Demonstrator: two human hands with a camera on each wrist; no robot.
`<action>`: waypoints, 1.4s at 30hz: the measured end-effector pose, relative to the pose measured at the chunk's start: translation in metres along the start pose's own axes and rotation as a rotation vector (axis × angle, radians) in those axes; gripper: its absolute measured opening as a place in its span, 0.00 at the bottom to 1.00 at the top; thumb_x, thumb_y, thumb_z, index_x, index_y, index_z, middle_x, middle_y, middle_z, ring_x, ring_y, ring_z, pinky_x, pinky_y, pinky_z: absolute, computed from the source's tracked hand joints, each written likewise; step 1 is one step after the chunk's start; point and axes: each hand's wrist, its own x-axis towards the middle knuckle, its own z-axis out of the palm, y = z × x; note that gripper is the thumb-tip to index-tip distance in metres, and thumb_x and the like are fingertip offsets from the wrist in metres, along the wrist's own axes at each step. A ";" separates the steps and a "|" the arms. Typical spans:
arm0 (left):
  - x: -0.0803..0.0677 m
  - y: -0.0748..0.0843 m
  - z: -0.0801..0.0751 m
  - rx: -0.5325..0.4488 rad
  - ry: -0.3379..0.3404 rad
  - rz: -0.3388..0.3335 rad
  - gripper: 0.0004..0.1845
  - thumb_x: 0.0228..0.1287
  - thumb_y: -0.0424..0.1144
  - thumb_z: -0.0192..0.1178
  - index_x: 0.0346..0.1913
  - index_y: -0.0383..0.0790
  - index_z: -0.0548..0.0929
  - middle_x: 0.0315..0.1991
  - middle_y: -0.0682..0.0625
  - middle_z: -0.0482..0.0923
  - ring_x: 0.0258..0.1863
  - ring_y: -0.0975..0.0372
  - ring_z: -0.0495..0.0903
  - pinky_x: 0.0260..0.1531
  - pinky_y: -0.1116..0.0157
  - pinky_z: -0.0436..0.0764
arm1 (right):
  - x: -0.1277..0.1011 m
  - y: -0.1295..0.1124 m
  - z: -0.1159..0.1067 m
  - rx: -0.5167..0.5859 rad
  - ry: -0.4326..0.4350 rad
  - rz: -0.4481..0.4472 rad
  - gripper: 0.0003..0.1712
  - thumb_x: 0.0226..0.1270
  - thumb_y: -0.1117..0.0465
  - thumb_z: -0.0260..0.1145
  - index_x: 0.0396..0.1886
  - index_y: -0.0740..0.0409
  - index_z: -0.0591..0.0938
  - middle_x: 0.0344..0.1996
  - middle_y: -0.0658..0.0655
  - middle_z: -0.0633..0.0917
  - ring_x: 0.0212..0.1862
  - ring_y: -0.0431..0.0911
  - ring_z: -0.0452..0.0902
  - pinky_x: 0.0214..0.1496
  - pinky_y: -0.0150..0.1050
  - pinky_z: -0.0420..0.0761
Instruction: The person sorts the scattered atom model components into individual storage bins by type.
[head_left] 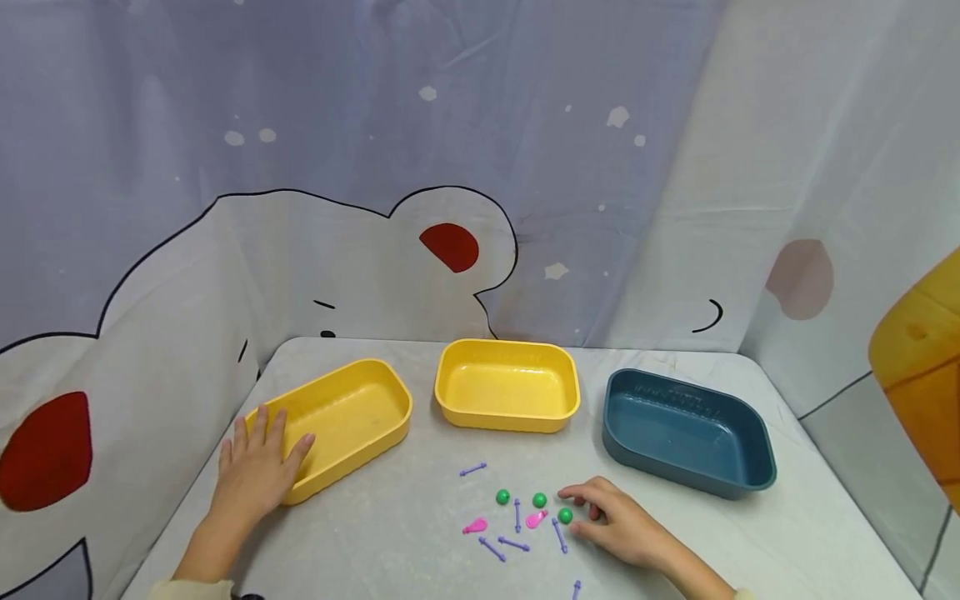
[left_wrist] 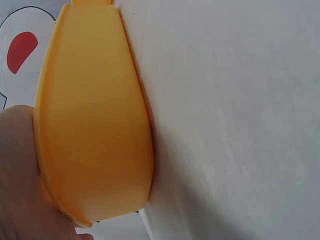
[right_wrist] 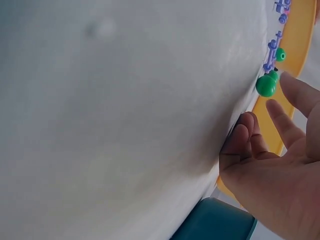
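My left hand (head_left: 253, 471) rests on the near left end of a yellow tray (head_left: 348, 417), fingers spread over its rim. In the left wrist view the same tray (left_wrist: 95, 120) stands on the table with the hand at its edge. My right hand (head_left: 622, 525) hovers low with thumb and index finger parted near a green bead (head_left: 566, 516), holding nothing. Two more green beads (head_left: 540, 500) lie just beyond, among pink balloon-shaped pieces (head_left: 536, 520) and several purple bar-like pieces (head_left: 559, 536). In the right wrist view the nearest bead (right_wrist: 265, 86) sits just off the fingertips.
A second yellow tray (head_left: 507, 421) stands at the back middle. To its right is a dark teal tray (head_left: 686, 471), behind my right hand. A printed curtain (head_left: 360, 275) hangs along the table's back edge, and something yellow-orange (head_left: 926, 367) shows at the far right.
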 end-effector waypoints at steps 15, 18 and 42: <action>0.003 -0.002 0.007 0.033 0.038 0.017 0.49 0.76 0.68 0.33 0.77 0.23 0.53 0.77 0.22 0.39 0.74 0.28 0.25 0.69 0.30 0.38 | 0.010 0.000 0.003 -0.051 -0.024 0.013 0.10 0.66 0.55 0.73 0.46 0.44 0.87 0.41 0.46 0.76 0.36 0.36 0.69 0.36 0.31 0.70; 0.002 -0.002 0.007 0.038 0.039 0.014 0.49 0.76 0.68 0.33 0.77 0.23 0.53 0.77 0.22 0.39 0.74 0.28 0.25 0.69 0.30 0.37 | 0.011 -0.001 0.002 -0.060 -0.018 0.012 0.09 0.66 0.55 0.73 0.45 0.45 0.87 0.40 0.46 0.77 0.35 0.36 0.69 0.36 0.31 0.71; 0.001 0.000 0.008 0.050 0.077 0.040 0.47 0.77 0.67 0.36 0.77 0.25 0.53 0.76 0.22 0.44 0.74 0.27 0.26 0.69 0.29 0.39 | 0.041 -0.032 -0.003 -0.071 0.009 0.014 0.08 0.68 0.59 0.70 0.45 0.51 0.86 0.28 0.41 0.77 0.32 0.34 0.71 0.35 0.32 0.73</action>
